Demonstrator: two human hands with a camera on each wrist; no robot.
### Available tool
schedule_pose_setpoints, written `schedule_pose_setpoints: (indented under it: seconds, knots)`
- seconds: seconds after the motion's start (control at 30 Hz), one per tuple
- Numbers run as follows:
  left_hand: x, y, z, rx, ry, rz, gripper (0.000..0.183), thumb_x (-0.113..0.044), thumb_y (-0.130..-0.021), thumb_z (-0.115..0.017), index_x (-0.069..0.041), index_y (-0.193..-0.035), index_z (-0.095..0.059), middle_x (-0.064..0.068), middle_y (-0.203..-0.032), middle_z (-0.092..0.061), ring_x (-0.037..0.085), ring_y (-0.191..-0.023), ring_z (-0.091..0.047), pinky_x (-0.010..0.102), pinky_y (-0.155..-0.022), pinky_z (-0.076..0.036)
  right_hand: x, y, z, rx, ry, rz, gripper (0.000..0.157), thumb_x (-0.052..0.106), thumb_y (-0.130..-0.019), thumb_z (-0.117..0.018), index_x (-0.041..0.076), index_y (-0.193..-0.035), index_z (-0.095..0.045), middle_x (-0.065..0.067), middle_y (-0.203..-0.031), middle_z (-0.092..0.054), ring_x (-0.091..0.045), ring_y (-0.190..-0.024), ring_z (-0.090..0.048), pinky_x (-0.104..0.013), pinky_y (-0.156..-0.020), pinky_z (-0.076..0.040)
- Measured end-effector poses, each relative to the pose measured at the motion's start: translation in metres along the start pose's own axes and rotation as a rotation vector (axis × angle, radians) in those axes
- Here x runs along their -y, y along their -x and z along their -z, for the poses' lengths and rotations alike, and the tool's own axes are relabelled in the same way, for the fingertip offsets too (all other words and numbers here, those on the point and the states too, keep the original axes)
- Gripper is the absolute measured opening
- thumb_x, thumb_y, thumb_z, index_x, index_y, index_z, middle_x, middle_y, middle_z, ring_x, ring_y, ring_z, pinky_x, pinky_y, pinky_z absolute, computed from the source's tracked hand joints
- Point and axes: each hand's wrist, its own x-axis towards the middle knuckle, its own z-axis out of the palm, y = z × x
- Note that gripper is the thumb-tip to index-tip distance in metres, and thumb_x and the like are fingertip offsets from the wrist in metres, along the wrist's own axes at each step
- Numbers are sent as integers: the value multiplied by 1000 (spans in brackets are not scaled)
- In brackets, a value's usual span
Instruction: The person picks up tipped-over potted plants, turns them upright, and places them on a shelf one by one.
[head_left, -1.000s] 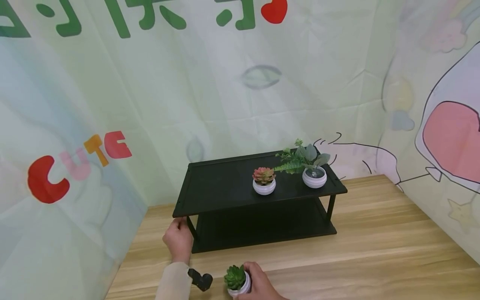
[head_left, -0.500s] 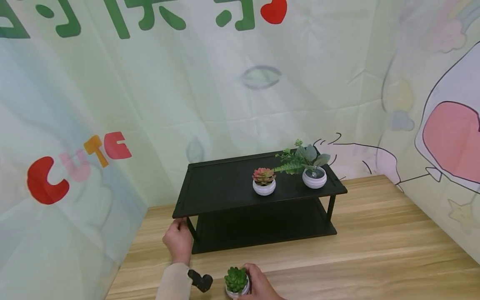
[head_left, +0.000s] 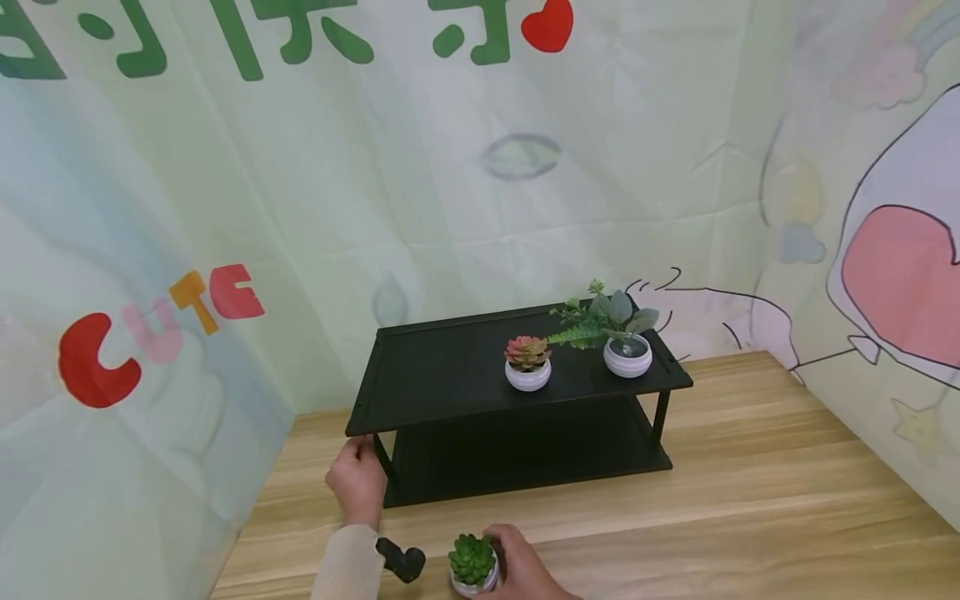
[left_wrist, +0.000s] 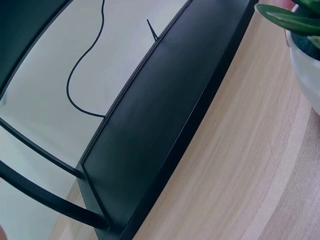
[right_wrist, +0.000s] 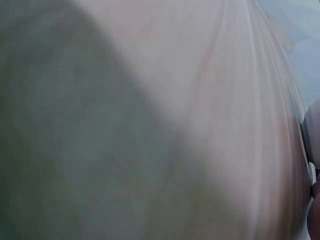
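Observation:
My right hand [head_left: 521, 564] grips a small white pot with a green succulent [head_left: 472, 560] near the front of the table; the pot's near side is cut off by the frame. In the left wrist view, part of that white pot [left_wrist: 306, 75] shows at the upper right. At the left end of a black two-tier shelf [head_left: 442, 371], my left hand [head_left: 356, 479] holds on just under the top board, its fingertips hidden there. Two white pots stand on that board: a red-and-green succulent [head_left: 528, 364] near the middle and a leafy green plant [head_left: 627, 354] at the right end.
The wooden table [head_left: 720, 517] runs up to a printed cloth backdrop [head_left: 465, 233] behind and on both sides. The shelf's lower board [head_left: 517, 454] lies close over the table. Much of the right wrist view is blurred, with fingers [right_wrist: 314, 132] at its right edge.
The succulent pot in my right hand has tipped more upright, its leaves now facing up. My left hand stays at the shelf, and the pots on top have not moved.

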Motion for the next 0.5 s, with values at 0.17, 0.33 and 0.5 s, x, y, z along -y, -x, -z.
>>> schedule_pose_setpoints:
  seconds: [0.17,0.33,0.5]
  knots:
    - [0,0,-1,-7,4,-5,21,-9,-92,-54,3,-84,-68,21,-84,-69,35,-73,-63,46,-65,-45,0,2,1,4,-63,-35,63,20,-72,-80,0,-120,-45,-6,-115,-45,-7,-104,-47,-28,-91,-43]
    - [1,0,-1,-9,6,-11,21,-9,-92,-54,3,-83,-68,21,-84,-69,35,-73,-63,46,-66,-45,0,1,3,15,-26,-33,54,22,-73,-79,4,-115,-52,-1,-109,-50,-1,-94,-46,-21,-81,-43]
    - [1,0,-2,-12,14,-8,21,-10,-92,-55,4,-84,-68,21,-85,-69,35,-74,-64,47,-67,-46,4,0,5,6,10,-45,52,22,-71,-80,4,-113,-55,1,-106,-52,-1,-91,-46,-20,-75,-42]
